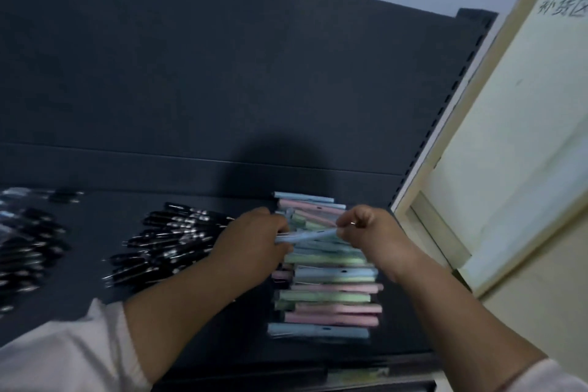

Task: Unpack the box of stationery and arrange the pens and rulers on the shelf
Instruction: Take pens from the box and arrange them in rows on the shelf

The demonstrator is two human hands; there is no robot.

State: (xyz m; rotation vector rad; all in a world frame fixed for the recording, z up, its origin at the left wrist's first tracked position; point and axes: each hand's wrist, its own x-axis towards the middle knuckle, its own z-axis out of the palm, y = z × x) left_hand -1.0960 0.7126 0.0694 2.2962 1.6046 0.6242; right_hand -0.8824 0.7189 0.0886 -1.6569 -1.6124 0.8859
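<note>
Both hands meet over the middle of a dark shelf and share one pale blue plastic pen, held crosswise above a pile. The left hand curls its fingers around the pen's left end; the right hand is closed in a loose fist, pinching the pen's right end between thumb and forefinger. A thin ring shows on one finger of the right hand. Both forearms are bare, with white sleeves at the lower corners of the view.

Directly under the hands lies a stack of pastel pens in pink, mint green and light blue, each lying left to right, forming a column that runs from the back of the shelf toward its front edge. The held pen hovers just above the upper part of this column; motion blur hides whether it touches the pens below.

Just left of the left hand is a fanned group of black pens with silvery tips, lying roughly parallel and slanted. Farther left, near the frame edge, is a second cluster of black pens, well apart from the first, with a few paler items behind it that are too blurred to identify.

All of it rests on the dark grey metal shelf, whose back panel rises behind. To the right stands a cream-coloured panel bearing handwritten characters near its top.
</note>
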